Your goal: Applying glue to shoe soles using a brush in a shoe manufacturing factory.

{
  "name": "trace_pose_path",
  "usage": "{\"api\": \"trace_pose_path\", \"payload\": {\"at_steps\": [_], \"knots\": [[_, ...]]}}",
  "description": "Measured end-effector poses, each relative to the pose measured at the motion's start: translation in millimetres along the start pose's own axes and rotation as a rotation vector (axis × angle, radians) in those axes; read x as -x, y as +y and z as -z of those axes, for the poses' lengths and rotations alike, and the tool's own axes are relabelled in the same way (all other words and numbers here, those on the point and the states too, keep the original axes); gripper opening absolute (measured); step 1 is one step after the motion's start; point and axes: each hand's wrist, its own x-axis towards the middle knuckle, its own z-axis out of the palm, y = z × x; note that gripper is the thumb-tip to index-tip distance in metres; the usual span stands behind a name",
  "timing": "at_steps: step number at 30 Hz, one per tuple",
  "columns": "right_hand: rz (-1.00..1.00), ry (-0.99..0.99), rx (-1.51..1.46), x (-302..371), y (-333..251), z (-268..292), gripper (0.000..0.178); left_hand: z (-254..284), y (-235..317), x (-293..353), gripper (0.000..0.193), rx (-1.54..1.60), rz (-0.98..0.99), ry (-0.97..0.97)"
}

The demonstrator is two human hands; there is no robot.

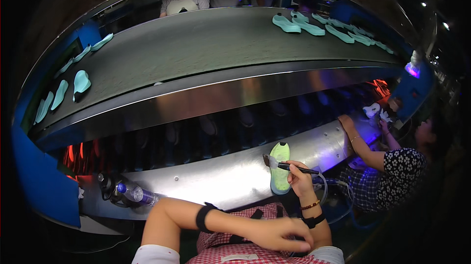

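My right hand is closed around the black handle of a brush. The brush's dark bristle tip points left, and its pale ferrule crosses over a yellow-green shoe sole. That sole lies lengthwise on the metal ledge, with a dark patch at its far end and a bluish near edge. A clear tube curves down by the handle's rear end. My left forearm reaches across my lap, and my left hand hovers over my right forearm. Its fingers look bent but are smeared by motion; nothing shows in them.
Mint-green soles lie on the dark conveyor belt at both ends. Below it, shoe parts sit in a dark slot with red glows. A water bottle and dark flask lie left on the ledge. A co-worker sits right.
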Motion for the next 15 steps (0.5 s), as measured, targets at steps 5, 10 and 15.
{"api": "trace_pose_path", "payload": {"at_steps": [5, 10, 15], "knots": [[0.018, 0.049, -0.025, 17, 7, 24, 0.02, -26, -2, -17, 0.031, -0.008, 0.116, -0.091], [0.024, 0.072, -0.048, 32, 17, 29, 0.02, -42, -24, -25, 0.028, 0.091, 0.214, -0.299], [0.041, 0.048, -0.092, 38, 28, 35, 0.021, -53, 11, -47, 0.03, 0.457, 0.319, -0.402]]}}
